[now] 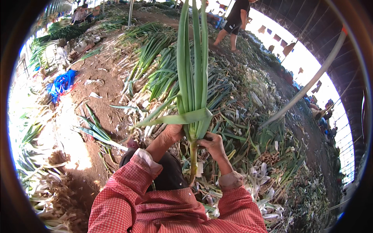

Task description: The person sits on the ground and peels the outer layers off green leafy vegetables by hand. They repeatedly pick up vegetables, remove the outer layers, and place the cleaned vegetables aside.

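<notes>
A large green onion [193, 99] stands upright before me, its long leaves pointing away and its stalk running down toward my lap. My left hand [174, 133] grips it from the left, fingers partly hidden behind the leaves. On the other side, the thumb and fingers of my right hand [212, 143] close on the neck, where the leaves join the stalk. One broad outer leaf [180, 118] is folded over and crosses the plant to the left. Below my hands the stalk [193, 157] looks yellowish, with a dry papery strip beside it.
Piled green onions [163, 75] lie ahead. Stripped leaves [256, 139] cover the ground at right. One loose onion [97, 131] rests on bare soil to my left, near more onions [35, 174]. Blue strapping [62, 84] lies farther off. A pole [309, 84] slants at right; a person [236, 20] stands beyond.
</notes>
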Demonstrator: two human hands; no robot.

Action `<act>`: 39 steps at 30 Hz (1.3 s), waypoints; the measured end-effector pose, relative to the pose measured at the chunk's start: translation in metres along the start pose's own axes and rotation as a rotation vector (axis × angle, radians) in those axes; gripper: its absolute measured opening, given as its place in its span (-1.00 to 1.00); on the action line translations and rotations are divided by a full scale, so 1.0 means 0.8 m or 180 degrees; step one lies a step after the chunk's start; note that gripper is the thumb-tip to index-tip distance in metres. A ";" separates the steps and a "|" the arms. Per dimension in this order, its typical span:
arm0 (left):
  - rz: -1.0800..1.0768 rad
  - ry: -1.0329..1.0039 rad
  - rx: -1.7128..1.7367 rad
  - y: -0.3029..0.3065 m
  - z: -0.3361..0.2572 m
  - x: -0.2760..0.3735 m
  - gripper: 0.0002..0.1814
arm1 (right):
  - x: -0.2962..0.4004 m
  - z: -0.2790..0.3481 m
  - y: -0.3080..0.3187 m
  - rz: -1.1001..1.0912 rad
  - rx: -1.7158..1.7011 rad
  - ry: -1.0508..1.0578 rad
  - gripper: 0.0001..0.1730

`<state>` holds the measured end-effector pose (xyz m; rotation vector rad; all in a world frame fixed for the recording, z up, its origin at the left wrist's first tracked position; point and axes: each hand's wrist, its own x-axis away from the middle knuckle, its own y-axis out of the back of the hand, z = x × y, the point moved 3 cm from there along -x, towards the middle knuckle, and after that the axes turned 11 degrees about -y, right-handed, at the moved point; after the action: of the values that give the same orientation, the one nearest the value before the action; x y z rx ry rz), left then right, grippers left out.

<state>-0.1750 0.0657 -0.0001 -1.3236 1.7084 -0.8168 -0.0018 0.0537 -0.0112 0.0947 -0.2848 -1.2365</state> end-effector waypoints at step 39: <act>-0.1761 -0.1522 -0.0724 0.090 -0.170 -0.002 -0.42 | 0.306 -0.305 0.200 0.0253 0.3892 -0.1328 -0.67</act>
<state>-0.3272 0.0862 0.0012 -2.0082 1.0886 -0.5388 0.2823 -0.1442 -0.1699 0.8681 -1.3679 -0.8391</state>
